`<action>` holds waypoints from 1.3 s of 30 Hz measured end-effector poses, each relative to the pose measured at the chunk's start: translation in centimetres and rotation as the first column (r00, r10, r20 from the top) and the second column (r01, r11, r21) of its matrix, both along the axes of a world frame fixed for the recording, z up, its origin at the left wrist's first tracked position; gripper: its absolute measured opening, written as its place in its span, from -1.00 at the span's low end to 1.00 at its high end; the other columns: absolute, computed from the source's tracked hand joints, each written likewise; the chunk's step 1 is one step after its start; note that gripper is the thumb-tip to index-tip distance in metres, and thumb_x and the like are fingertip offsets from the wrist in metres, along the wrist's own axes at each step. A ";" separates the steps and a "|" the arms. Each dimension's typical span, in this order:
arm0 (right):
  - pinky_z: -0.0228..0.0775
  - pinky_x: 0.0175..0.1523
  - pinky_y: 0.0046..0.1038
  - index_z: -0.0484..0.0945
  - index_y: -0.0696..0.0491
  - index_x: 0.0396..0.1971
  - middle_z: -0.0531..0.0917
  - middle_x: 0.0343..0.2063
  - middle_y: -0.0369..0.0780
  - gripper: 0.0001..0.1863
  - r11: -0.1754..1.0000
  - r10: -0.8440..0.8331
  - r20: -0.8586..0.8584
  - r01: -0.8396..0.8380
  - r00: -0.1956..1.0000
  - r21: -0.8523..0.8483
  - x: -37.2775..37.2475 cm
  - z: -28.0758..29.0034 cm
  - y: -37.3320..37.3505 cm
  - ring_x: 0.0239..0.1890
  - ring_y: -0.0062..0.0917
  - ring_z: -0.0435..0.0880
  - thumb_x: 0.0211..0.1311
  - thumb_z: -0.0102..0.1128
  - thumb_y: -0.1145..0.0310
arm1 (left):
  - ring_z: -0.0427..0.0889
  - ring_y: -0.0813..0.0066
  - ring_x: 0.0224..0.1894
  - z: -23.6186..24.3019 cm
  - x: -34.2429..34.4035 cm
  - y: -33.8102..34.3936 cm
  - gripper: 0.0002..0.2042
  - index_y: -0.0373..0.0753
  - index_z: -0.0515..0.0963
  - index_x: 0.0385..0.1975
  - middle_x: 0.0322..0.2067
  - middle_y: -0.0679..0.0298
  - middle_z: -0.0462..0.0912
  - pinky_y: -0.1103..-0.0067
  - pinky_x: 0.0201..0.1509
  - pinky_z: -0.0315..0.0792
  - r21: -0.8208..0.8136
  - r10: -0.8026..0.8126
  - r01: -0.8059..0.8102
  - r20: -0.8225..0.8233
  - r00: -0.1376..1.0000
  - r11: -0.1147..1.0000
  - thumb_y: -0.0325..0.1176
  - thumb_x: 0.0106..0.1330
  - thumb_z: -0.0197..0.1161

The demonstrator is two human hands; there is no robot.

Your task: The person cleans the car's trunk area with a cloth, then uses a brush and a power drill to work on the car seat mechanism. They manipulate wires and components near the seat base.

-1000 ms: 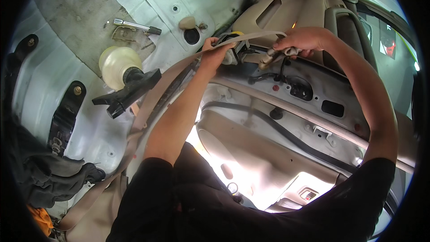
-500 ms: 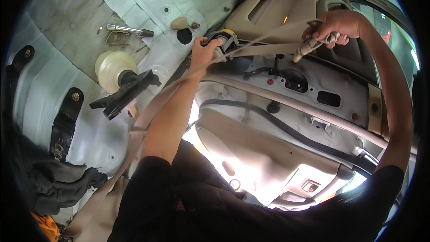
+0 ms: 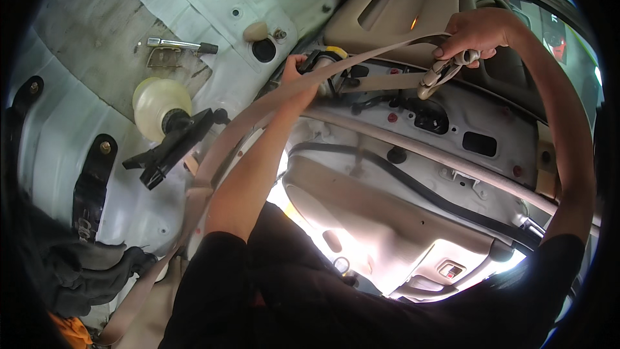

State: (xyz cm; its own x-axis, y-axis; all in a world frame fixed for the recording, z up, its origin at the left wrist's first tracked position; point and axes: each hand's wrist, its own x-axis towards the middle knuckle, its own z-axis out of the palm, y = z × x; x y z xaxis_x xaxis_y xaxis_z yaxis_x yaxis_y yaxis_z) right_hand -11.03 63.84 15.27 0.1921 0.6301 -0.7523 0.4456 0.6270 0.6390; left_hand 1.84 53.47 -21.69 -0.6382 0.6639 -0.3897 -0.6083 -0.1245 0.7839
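Observation:
My left hand [image 3: 296, 72] grips the seat belt retractor [image 3: 320, 60], a dark and metal unit with a yellow part, at the end of the bare door pillar. The belt strap partly covers this hand. Held up at the right, my right hand [image 3: 479, 33] has its fingers closed on the beige seat belt [image 3: 274, 98] and its metal fittings [image 3: 466, 58]. A beige belt piece [image 3: 427, 85] hangs just below those fingers. From there the strap runs over my left forearm to the lower left, and another length stretches toward the retractor.
A ratchet wrench [image 3: 181, 44] lies on the floor panel beside a small metal plate [image 3: 165, 58]. Nearer are a pale round container with a black fitting [image 3: 161, 108], a black bracket [image 3: 97, 181] and dark gloves [image 3: 84, 271]. Below the sill is the open door's beige panel [image 3: 381, 220].
My right hand has shifted slightly left, and the belt fittings hang lower. The strap has risen and now crosses in front of my left hand and forearm.

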 end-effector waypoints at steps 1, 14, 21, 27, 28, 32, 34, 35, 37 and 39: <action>0.02 -0.77 -0.56 0.69 0.13 -0.40 0.55 -0.76 -0.24 -0.50 0.999 0.051 0.019 -0.051 0.999 0.005 -0.1 -0.2 -0.2 -0.85 -0.69 0.32 0.16 0.30 -0.10 | 0.52 0.42 -0.12 0.6 0.3 -0.5 -0.38 -0.32 0.39 -0.08 -0.15 0.16 0.55 0.55 0.03 0.40 -0.001 0.008 -0.009 -0.045 0.999 1.000 -0.07 0.01 0.53; 0.37 -0.57 -0.53 0.68 0.12 -0.53 0.61 -0.68 -0.26 -0.41 0.951 0.310 0.080 -0.307 0.947 -0.041 -2.4 -5.0 -0.9 -0.62 -0.57 0.63 -0.03 0.36 -0.23 | 0.56 0.22 -0.04 2.3 -0.3 -0.8 -0.36 -0.34 0.39 -0.10 -0.13 0.04 0.56 0.40 0.07 0.39 -0.029 0.000 0.000 -0.023 1.000 1.000 -0.04 -0.04 0.52; 0.36 -0.56 -0.53 0.72 0.07 -0.45 0.63 -0.65 -0.28 -0.46 0.974 0.216 0.084 -0.208 0.973 -0.092 -1.7 -6.4 1.7 -0.57 -0.58 0.65 -0.07 0.44 -0.18 | 0.54 0.27 -0.09 2.0 -0.2 -0.7 -0.37 -0.34 0.39 -0.13 -0.18 0.07 0.55 0.46 0.06 0.39 -0.035 0.008 -0.008 0.000 1.000 0.999 -0.04 -0.03 0.52; 0.36 -0.54 -0.54 0.74 0.05 -0.42 0.65 -0.61 -0.30 -0.50 0.981 0.186 0.157 -0.175 0.970 -0.084 -0.3 -7.1 4.1 -0.56 -0.59 0.65 -0.13 0.52 -0.12 | 0.51 0.32 -0.16 0.4 -0.1 -0.2 -0.37 -0.36 0.38 -0.15 -0.23 0.12 0.52 0.50 -0.02 0.40 0.031 0.038 -0.042 0.126 0.991 0.999 -0.04 -0.03 0.53; 0.36 -0.53 -0.54 0.74 0.05 -0.42 0.66 -0.60 -0.30 -0.50 0.979 0.195 0.155 -0.184 0.968 -0.083 -0.5 -7.2 4.1 -0.56 -0.59 0.65 -0.13 0.51 -0.13 | 0.50 0.33 -0.17 0.3 -0.1 -0.1 -0.38 -0.36 0.37 -0.16 -0.24 0.12 0.51 0.50 -0.03 0.40 0.034 0.044 -0.048 0.101 0.994 0.998 -0.04 -0.02 0.52; 0.40 -0.49 -0.52 0.75 0.06 -0.39 0.67 -0.58 -0.30 -0.46 0.976 0.218 0.099 -0.214 0.971 -0.044 -1.4 -7.0 2.9 -0.55 -0.58 0.66 -0.15 0.51 -0.15 | 0.48 0.34 -0.15 0.3 0.0 0.1 -0.41 -0.37 0.37 -0.17 -0.23 0.11 0.50 0.49 -0.01 0.38 0.035 0.084 -0.089 0.121 0.989 0.995 -0.07 0.00 0.50; 0.42 -0.47 -0.52 0.75 0.08 -0.38 0.68 -0.57 -0.29 -0.43 0.972 0.223 0.096 -0.213 0.970 -0.101 -1.7 -6.8 2.2 -0.54 -0.57 0.67 -0.15 0.50 -0.17 | 0.48 0.34 -0.12 0.5 -0.1 0.1 -0.40 -0.37 0.37 -0.16 -0.22 0.10 0.50 0.49 0.03 0.37 0.026 0.083 -0.087 0.121 0.989 0.996 -0.06 0.00 0.50; 0.43 -0.46 -0.51 0.75 0.08 -0.37 0.68 -0.57 -0.29 -0.42 0.969 0.225 0.094 -0.212 0.970 -0.128 -1.8 -6.7 2.0 -0.54 -0.56 0.67 -0.16 0.50 -0.18 | 0.47 0.33 -0.11 0.6 -0.2 0.0 -0.40 -0.37 0.37 -0.16 -0.21 0.09 0.49 0.49 0.05 0.36 0.024 0.082 -0.085 0.121 0.989 0.996 -0.06 -0.01 0.49; 0.44 -0.46 -0.51 0.75 0.09 -0.37 0.68 -0.56 -0.28 -0.41 0.966 0.212 0.061 -0.200 0.975 -0.165 -1.7 -6.8 2.2 -0.54 -0.56 0.67 -0.16 0.50 -0.18 | 0.48 0.32 -0.08 0.6 -0.3 0.0 -0.39 -0.39 0.37 -0.14 -0.20 0.08 0.50 0.48 0.09 0.34 0.007 0.068 -0.069 0.131 0.989 0.998 -0.06 0.00 0.48; 0.45 -0.45 -0.51 0.75 0.09 -0.36 0.68 -0.57 -0.28 -0.41 0.964 0.211 0.036 -0.202 0.977 -0.172 -1.9 -6.8 2.1 -0.54 -0.55 0.67 -0.16 0.50 -0.19 | 0.49 0.33 -0.04 0.7 -0.4 0.1 -0.39 -0.40 0.40 -0.08 -0.16 0.08 0.52 0.50 0.09 0.35 0.019 0.077 -0.081 0.135 0.988 0.997 -0.08 0.01 0.47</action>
